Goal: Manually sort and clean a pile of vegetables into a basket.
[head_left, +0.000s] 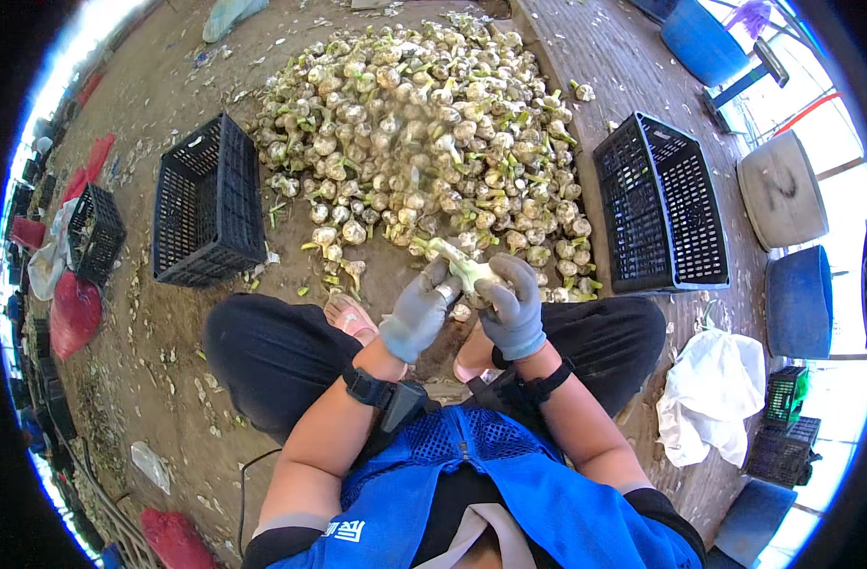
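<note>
Between my hands, above the near edge of the pile, is a garlic bulb [480, 272] with a thick pale-green stem angled up to the left. My right hand [513, 307], in a grey work glove, grips the bulb's right side. My left hand [418, 313], gloved alike, pinches close to where the stem meets the bulb. A small dark, shiny item shows at the left thumb, too little of it visible to name. Ahead spreads a large heap of garlic bulbs [405, 128], many with short cut stems and soil on them. A few loose bulbs lie by my feet.
A black plastic crate [241, 206] stands left of the heap, and another black crate [634, 213] stands to its right. Farther right are blue tubs [798, 302], a whitish tub [782, 188] and a white sack [714, 391]. Red sacks [76, 313] lie far left. Peel litters the floor.
</note>
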Action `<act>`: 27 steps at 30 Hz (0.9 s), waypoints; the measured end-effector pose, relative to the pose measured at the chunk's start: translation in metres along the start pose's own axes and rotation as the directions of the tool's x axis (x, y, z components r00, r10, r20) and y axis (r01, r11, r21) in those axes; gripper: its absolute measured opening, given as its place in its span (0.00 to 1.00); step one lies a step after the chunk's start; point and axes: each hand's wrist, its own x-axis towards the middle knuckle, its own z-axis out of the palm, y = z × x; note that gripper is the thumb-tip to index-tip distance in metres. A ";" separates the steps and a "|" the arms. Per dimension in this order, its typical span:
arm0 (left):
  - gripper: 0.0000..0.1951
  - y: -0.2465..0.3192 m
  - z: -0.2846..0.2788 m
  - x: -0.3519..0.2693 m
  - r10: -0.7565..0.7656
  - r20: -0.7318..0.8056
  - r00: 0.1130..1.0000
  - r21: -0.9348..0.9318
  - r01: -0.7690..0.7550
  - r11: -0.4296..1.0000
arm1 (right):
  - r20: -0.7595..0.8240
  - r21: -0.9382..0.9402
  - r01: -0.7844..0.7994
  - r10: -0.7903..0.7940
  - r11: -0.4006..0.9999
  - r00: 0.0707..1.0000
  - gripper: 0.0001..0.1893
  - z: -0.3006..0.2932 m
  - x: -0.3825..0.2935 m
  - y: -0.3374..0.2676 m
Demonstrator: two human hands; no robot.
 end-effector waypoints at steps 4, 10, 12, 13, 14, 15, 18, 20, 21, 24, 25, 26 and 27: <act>0.20 -0.003 -0.002 0.004 0.100 0.004 0.995 0.160 -0.100 0.982 | -0.004 -0.038 0.072 -0.072 0.997 0.997 0.21 0.003 -0.003 0.002; 0.15 -0.021 -0.013 0.011 0.269 -0.177 0.947 0.523 -0.141 0.840 | 0.045 0.030 -0.071 0.069 0.997 0.997 0.27 0.006 -0.009 -0.002; 0.14 -0.023 -0.011 0.012 0.411 -0.164 0.897 0.535 -0.269 0.801 | 0.122 0.197 -0.265 0.245 0.944 0.962 0.25 0.005 -0.009 -0.002; 0.12 -0.021 -0.010 0.012 0.502 -0.163 0.849 0.549 -0.345 0.761 | 0.215 0.345 -0.456 0.404 0.821 0.889 0.25 0.004 -0.008 -0.001; 0.12 -0.019 -0.009 0.011 0.518 -0.185 0.835 0.544 -0.352 0.762 | 0.206 0.352 -0.425 0.374 0.834 0.904 0.25 0.002 -0.008 0.000; 0.12 -0.013 -0.009 0.008 0.569 -0.026 0.822 0.605 -0.440 0.664 | 0.438 0.710 -0.654 0.564 0.261 0.700 0.23 0.001 -0.007 0.002; 0.15 -0.002 -0.009 -0.002 0.670 0.359 0.650 0.727 -0.644 0.236 | 0.662 0.698 -0.695 0.525 -0.171 0.535 0.24 -0.002 -0.007 0.009; 0.20 0.000 -0.010 -0.007 0.254 0.563 0.787 0.742 -0.616 0.264 | 0.551 0.530 -0.745 0.504 0.404 0.665 0.24 -0.002 -0.008 0.012; 0.18 -0.004 -0.008 -0.006 0.120 0.400 0.909 0.618 -0.365 0.696 | 0.571 0.528 -0.754 0.494 0.390 0.655 0.24 -0.003 -0.008 0.012; 0.17 -0.006 -0.021 0.007 0.244 0.075 0.967 0.445 -0.251 0.859 | 0.691 0.559 -0.818 0.468 0.137 0.551 0.29 -0.004 -0.010 0.011; 0.17 -0.007 -0.027 0.011 0.233 0.067 0.970 0.446 -0.238 0.863 | 0.748 0.544 -0.837 0.419 0.057 0.514 0.31 -0.004 -0.010 0.009; 0.16 -0.006 -0.034 0.017 0.225 -0.029 0.974 0.579 -0.167 0.798 | 0.800 0.516 -0.856 0.368 -0.018 0.474 0.33 -0.006 -0.010 0.009; 0.16 -0.005 -0.043 0.022 0.230 -0.126 0.965 0.692 -0.081 0.717 | 0.829 0.532 -0.815 0.339 -0.230 0.445 0.35 -0.006 -0.011 0.005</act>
